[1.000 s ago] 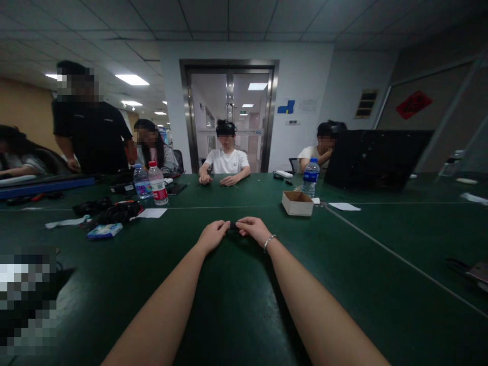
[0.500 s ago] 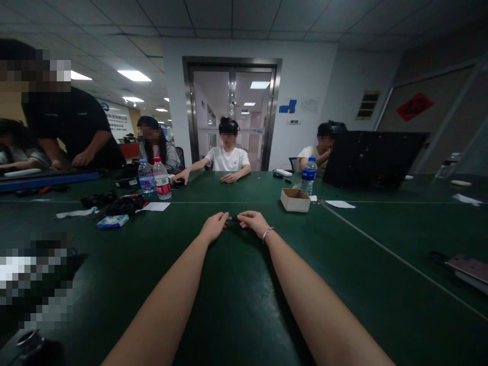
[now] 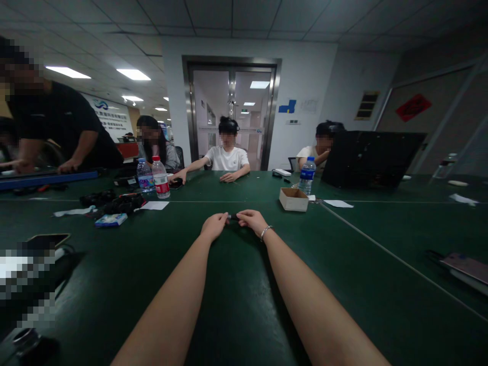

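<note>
A small, short dark object with a paler end (image 3: 232, 217) spans the gap between my two hands, just above or on the green table. Its exact kind is too small to tell. My left hand (image 3: 214, 226) pinches its pale left end with thumb and fingers closed. The dark right end sits between the thumb and fingertips of my right hand (image 3: 252, 221), which has a silver bracelet (image 3: 266, 232) at the wrist. Fingers cover both ends of the object.
The green table (image 3: 236, 284) bears an open cardboard box (image 3: 293, 201), a blue-capped bottle (image 3: 307, 175), a red-capped bottle (image 3: 161, 179), a tissue packet (image 3: 111, 220) and a large black monitor (image 3: 369, 158). A phone (image 3: 467, 269) lies at right. Several people sit or stand around.
My hands keep their grip on the small dark object and have barely moved. The standing person at the left has shifted leftward.
</note>
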Demonstrator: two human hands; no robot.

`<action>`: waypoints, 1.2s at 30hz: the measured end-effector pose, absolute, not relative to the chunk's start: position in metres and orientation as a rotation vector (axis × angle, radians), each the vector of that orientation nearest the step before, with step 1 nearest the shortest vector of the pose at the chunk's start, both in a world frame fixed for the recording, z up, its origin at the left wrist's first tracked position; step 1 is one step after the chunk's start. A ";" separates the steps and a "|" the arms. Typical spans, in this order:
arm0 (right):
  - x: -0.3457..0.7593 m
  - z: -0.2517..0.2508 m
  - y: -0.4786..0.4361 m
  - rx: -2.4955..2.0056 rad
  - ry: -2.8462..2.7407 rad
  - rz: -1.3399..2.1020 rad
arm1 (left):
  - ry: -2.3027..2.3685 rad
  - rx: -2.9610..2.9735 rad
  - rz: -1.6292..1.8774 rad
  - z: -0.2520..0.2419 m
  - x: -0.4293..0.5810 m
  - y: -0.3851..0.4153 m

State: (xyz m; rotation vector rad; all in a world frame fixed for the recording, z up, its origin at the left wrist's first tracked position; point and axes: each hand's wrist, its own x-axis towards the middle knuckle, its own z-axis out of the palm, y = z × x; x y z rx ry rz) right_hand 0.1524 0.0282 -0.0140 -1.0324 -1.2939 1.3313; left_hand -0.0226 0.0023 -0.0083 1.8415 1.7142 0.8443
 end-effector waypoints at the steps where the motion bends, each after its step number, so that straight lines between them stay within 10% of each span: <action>1: 0.152 -0.014 0.028 -1.036 -1.293 1.335 | 1.682 1.838 0.853 -0.008 -0.023 0.001; 36: 0.151 -0.007 0.020 -0.997 -1.309 1.395 | 1.300 1.623 1.144 -0.015 -0.026 0.009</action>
